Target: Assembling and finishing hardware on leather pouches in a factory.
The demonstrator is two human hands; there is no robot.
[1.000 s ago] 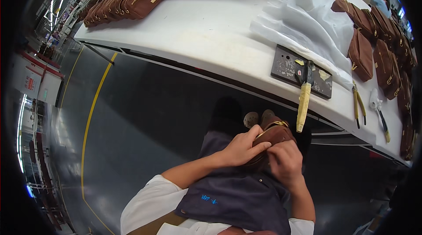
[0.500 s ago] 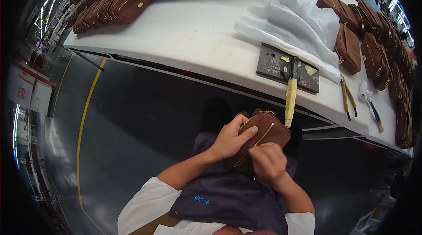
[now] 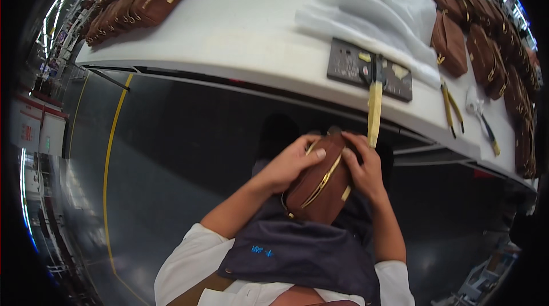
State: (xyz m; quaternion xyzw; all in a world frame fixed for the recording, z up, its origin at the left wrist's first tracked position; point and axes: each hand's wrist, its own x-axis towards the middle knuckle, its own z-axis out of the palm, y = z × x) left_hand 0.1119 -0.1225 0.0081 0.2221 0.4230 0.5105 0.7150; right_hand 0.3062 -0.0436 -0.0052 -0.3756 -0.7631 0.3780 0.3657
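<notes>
A small brown bag [image 3: 327, 207] with gold zippers rests at my lap, held between both hands. My left hand [image 3: 293, 163] wraps its left side, with the thumb lying across the top near one zipper. Around the upper right side closes my right hand [image 3: 364, 164], its thumb beside the long gold zipper. That front zipper shows as a curved gold line, and a small gold tag sits low on the right side. The fingertips behind the bag are hidden. Just beyond my right hand, the yellow-wrapped handle of a hammer [image 3: 374, 112] juts over the table edge.
The hammer's head lies on a dark plate [image 3: 343, 64] on the white table [image 3: 229, 37]. White sheeting [image 3: 372, 8] spreads behind it. Yellow-handled pliers [image 3: 450, 108] and another wrapped-head tool [image 3: 486, 123] lie to the right. Rows of brown bags [image 3: 137, 6] line the far left, others [image 3: 449, 43] the right.
My right hand has moved up from the front zipper to grip the bag's upper right side. The bag has turned, so its front zipper and gold tag now face me.
</notes>
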